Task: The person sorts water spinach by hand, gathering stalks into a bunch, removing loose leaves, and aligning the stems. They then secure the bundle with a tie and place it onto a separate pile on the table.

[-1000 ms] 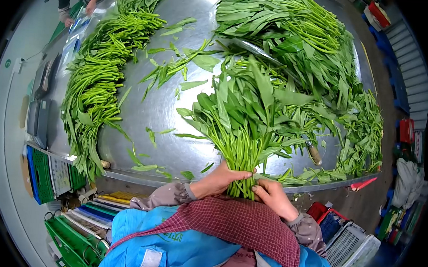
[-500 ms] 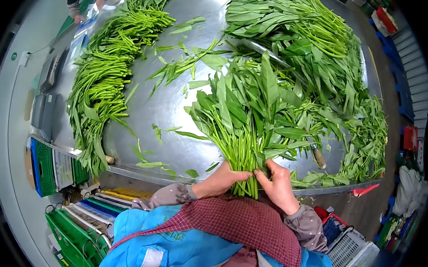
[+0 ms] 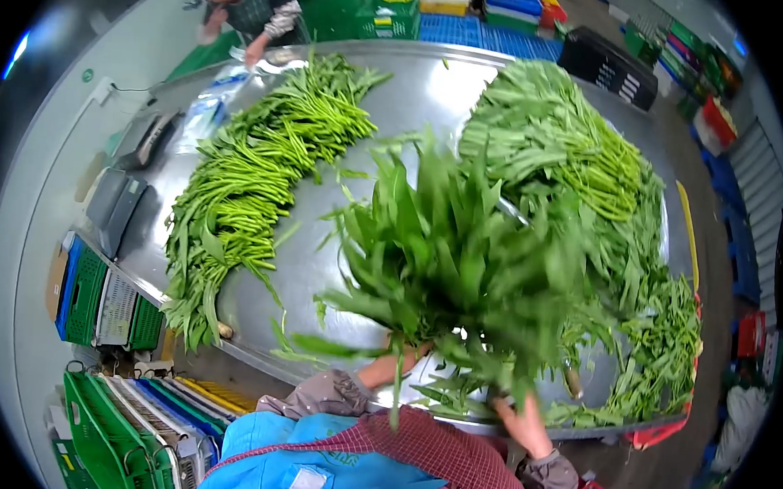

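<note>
A blurred bunch of leafy greens (image 3: 435, 256) stands over the front of the metal table, leaves pointing up and away from me. My left hand (image 3: 396, 367) is at its base, largely covered by leaves, so its fingers are hidden. To the right, my right hand (image 3: 525, 425) is beside the lower leaves; its fingertips are covered and smeared. A long row of greens (image 3: 253, 184) with cut stems lies on the left. At the right is a big heap of greens (image 3: 582, 157), with loose leaves (image 3: 660, 356) in front of it and a wooden handle (image 3: 572, 380) among them.
Another person (image 3: 253, 16) stands at the far left edge of the metal table (image 3: 259, 313). Grey devices (image 3: 115, 203) sit along the left side. Green crates (image 3: 103, 424) stand at the lower left, a black crate (image 3: 609, 68) beyond the far edge.
The bunch has been lifted and tilted, and its stems are now hidden behind leaves. My hands have moved apart and lower in view. The view has tipped up, showing more of the far side.
</note>
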The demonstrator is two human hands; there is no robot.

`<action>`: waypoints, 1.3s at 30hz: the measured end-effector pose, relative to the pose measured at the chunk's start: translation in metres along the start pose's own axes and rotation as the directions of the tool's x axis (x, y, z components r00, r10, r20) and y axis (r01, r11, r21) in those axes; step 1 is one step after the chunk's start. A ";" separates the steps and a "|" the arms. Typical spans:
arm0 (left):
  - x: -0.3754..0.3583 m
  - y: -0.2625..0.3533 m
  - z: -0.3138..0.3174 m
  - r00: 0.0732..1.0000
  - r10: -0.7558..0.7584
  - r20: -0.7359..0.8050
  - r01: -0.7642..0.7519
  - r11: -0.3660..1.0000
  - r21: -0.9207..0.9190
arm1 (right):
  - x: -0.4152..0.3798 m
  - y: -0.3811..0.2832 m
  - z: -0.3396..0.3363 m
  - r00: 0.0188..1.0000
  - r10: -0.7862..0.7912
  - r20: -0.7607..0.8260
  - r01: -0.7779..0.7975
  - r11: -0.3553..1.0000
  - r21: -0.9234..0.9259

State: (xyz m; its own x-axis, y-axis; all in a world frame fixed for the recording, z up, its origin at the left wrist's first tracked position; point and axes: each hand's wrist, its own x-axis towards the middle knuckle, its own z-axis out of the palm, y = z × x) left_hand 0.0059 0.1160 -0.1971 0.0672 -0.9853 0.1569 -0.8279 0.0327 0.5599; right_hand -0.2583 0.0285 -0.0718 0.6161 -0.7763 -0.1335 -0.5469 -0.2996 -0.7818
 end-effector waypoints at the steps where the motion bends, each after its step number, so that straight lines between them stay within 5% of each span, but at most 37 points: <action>1: 0.005 -0.004 -0.015 0.997 -0.081 0.018 0.082 0.996 -0.040 | -0.002 0.011 0.006 0.997 -0.066 0.040 0.068 0.995 -0.069; 2: 0.011 -0.010 -0.024 0.993 -0.121 0.008 0.121 0.992 -0.040 | -0.001 0.012 0.010 0.989 -0.120 0.084 0.131 0.982 -0.134; 3: 0.015 -0.016 -0.033 0.988 -0.151 -0.013 0.151 0.988 -0.035 | -0.009 0.009 0.012 0.985 -0.169 -0.034 0.172 0.981 0.086; 5: 0.030 -0.022 -0.055 0.977 -0.202 -0.071 0.199 0.979 -0.046 | -0.004 -0.001 0.015 0.972 -0.217 -0.088 0.214 0.976 -0.043; 8: 0.060 -0.053 -0.076 0.877 -0.475 -0.077 0.403 0.813 -0.421 | 0.003 0.005 0.017 0.978 -0.207 -0.005 0.203 0.965 -0.168; 9: 0.057 -0.013 -0.119 0.868 0.165 -0.468 -0.015 0.951 0.308 | 0.002 0.001 0.019 0.998 -0.059 -0.004 0.057 0.978 -0.202; 10: 0.060 -0.014 -0.132 0.928 0.143 -0.344 0.026 0.895 0.445 | 0.002 -0.004 0.019 0.995 0.099 -0.007 -0.098 0.967 -0.236; 11: 0.063 -0.018 -0.142 0.878 0.308 -0.367 -0.066 0.837 0.544 | 0.003 -0.005 0.017 0.995 0.100 0.021 -0.094 0.980 -0.174; 34: 0.066 -0.018 -0.158 0.827 0.392 -0.403 -0.067 0.781 0.621 | 0.011 0.008 0.015 0.994 0.100 0.050 -0.095 0.991 -0.091; 36: 0.068 -0.017 -0.160 0.821 0.403 -0.405 -0.081 0.783 0.617 | 0.025 0.042 0.005 0.936 0.032 -0.350 -0.030 0.999 0.010; 39: 0.070 -0.012 -0.166 0.809 0.472 -0.349 -0.157 0.747 0.646 | 0.060 -0.038 -0.063 0.819 0.119 -0.561 -0.005 0.980 0.201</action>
State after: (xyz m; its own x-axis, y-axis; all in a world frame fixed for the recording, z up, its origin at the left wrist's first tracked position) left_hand 0.1132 0.0745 -0.0575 -0.1418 -0.7236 0.6755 -0.9887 0.0707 -0.1318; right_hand -0.2365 -0.0416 -0.0119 0.1218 -0.9827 0.1392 -0.4247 -0.1784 -0.8876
